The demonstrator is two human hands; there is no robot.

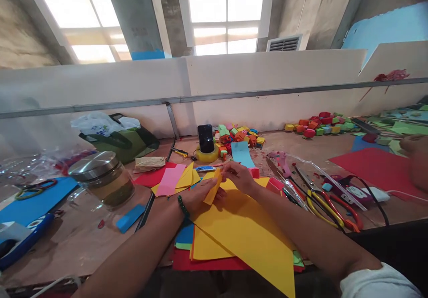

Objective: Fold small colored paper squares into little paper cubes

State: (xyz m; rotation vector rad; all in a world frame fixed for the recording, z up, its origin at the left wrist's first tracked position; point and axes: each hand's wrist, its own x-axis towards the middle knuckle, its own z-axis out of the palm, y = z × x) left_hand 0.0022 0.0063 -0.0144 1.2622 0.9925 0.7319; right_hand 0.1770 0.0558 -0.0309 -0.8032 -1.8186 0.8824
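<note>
Both my hands meet over the middle of the table and pinch a small strip of yellow paper (pixel 213 186). My left hand (pixel 200 196), with a dark bead bracelet at the wrist, grips the strip's lower part. My right hand (pixel 240 176) pinches its upper edge with closed fingers. Under my hands lies a large yellow sheet (pixel 247 235) on a pile of yellow, red and blue paper. Pink and yellow paper pieces (pixel 174 178) lie just to the left.
A glass jar with a metal lid (pixel 103 180) stands at left. A phone on a yellow stand (pixel 205 142) sits beyond my hands, beside small coloured paper cubes (pixel 239 136). Scissors and pliers (pixel 323 200) lie at right. Another person's hand (pixel 416 155) rests at the far right.
</note>
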